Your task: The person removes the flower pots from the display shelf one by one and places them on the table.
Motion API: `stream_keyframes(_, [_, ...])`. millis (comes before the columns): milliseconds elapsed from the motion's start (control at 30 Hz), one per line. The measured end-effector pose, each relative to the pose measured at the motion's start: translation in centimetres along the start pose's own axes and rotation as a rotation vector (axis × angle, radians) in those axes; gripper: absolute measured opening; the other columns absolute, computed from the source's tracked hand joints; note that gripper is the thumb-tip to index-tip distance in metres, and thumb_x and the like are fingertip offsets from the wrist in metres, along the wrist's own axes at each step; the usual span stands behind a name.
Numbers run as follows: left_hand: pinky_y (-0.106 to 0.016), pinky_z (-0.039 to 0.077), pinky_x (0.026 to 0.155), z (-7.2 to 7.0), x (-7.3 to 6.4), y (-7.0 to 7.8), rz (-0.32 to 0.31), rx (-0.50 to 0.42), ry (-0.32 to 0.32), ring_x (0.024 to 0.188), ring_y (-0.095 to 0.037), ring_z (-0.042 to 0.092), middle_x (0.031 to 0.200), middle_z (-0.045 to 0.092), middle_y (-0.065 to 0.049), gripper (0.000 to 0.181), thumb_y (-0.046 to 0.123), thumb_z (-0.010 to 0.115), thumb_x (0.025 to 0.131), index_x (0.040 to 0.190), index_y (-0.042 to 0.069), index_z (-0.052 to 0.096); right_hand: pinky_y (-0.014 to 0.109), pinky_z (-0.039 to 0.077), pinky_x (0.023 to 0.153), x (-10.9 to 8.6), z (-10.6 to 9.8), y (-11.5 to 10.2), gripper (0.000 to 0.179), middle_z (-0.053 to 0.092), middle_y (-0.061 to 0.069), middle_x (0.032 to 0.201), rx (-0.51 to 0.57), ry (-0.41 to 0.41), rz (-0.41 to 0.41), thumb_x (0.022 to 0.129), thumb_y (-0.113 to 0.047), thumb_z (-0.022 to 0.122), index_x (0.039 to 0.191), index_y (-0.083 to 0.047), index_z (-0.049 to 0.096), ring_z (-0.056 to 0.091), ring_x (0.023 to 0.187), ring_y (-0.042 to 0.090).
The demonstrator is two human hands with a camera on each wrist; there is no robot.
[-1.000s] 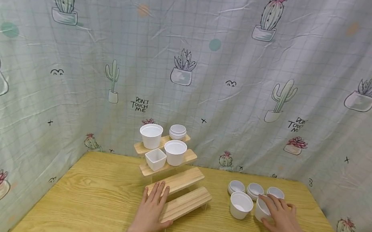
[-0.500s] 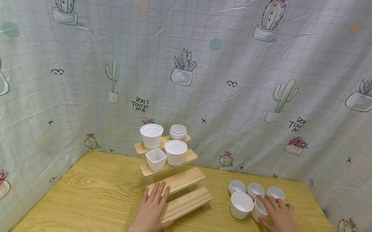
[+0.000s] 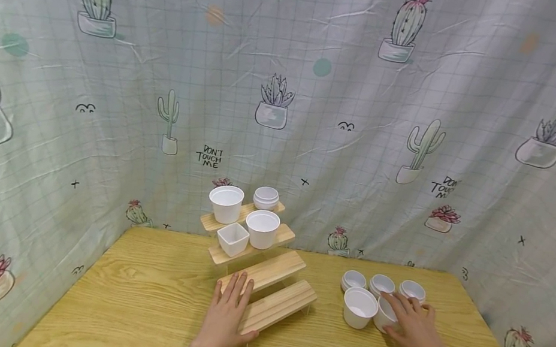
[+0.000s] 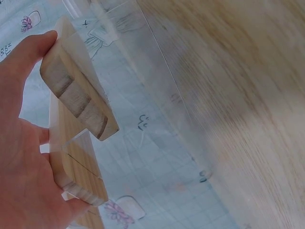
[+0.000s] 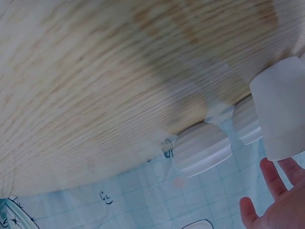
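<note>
A wooden plant stand with several stepped planks [image 3: 279,305] stands left of the table's middle. My left hand [image 3: 225,317] rests on its two lower planks, fingers straight over the third and thumb at the lowest one's near end. In the left wrist view the thumb touches a plank end [image 4: 78,90]. At the right, my right hand [image 3: 414,328] holds a round white pot [image 3: 385,315] between thumb and fingers, partly hiding it. Its fingertips [image 5: 271,174] show at the pot's rim in the right wrist view. Beside it on the left is a similar white pot [image 3: 359,309].
Two tall round pots [image 3: 225,204], a square pot [image 3: 233,240] and a small ridged pot [image 3: 265,197] sit on the upper planks. Behind the right hand are three low white pots [image 3: 353,282] in a row. A cactus-print curtain [image 3: 314,118] surrounds the wooden table [image 3: 144,292].
My right hand has slid the round white pot a little to the left, up beside the neighbouring pot. My left hand has stayed in place on the stand.
</note>
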State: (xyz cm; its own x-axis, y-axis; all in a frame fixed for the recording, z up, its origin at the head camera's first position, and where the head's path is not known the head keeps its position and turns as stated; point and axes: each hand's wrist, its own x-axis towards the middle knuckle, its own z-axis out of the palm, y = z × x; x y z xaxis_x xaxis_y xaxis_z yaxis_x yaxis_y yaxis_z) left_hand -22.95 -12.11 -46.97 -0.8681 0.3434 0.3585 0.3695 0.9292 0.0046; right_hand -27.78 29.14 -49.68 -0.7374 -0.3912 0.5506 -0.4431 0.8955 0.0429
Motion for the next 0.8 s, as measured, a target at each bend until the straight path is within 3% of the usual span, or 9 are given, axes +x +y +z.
stream_keyframes(267, [-0.055,0.019,0.109,0.22,-0.1,-0.09,-0.001,-0.001,0.012,0.136,-0.033,0.022,0.147,0.024,-0.017,0.101,0.058,0.068,0.066,0.14,0.003,0.028,0.056,0.034,0.074,-0.01,0.45,0.25,0.072,0.056,0.013,0.115,-0.002,-0.028,0.018,0.061,-0.032,0.079,0.124,-0.017,0.049,0.049,0.097,0.032])
stream_keyframes(533, [-0.055,0.019,0.109,0.18,-0.14,-0.09,0.004,-0.005,0.018,0.137,-0.033,0.02,0.147,0.024,-0.017,0.101,0.057,0.068,0.065,0.14,0.003,0.028,0.056,0.034,0.073,0.07,0.8,0.31,0.073,0.056,0.015,0.115,0.0,0.009,0.012,0.059,-0.03,0.08,0.123,-0.016,0.049,0.048,0.096,0.032])
stream_keyframes(800, [-0.054,0.021,0.108,0.33,-0.14,-0.12,0.019,0.054,0.042,0.135,-0.033,0.025,0.147,0.026,-0.016,0.101,0.061,0.066,0.065,0.14,0.004,0.029,0.057,0.034,0.073,0.17,0.55,0.23,0.073,0.055,0.016,0.117,-0.003,0.016,0.018,0.059,-0.028,0.081,0.123,-0.016,0.049,0.048,0.096,0.034])
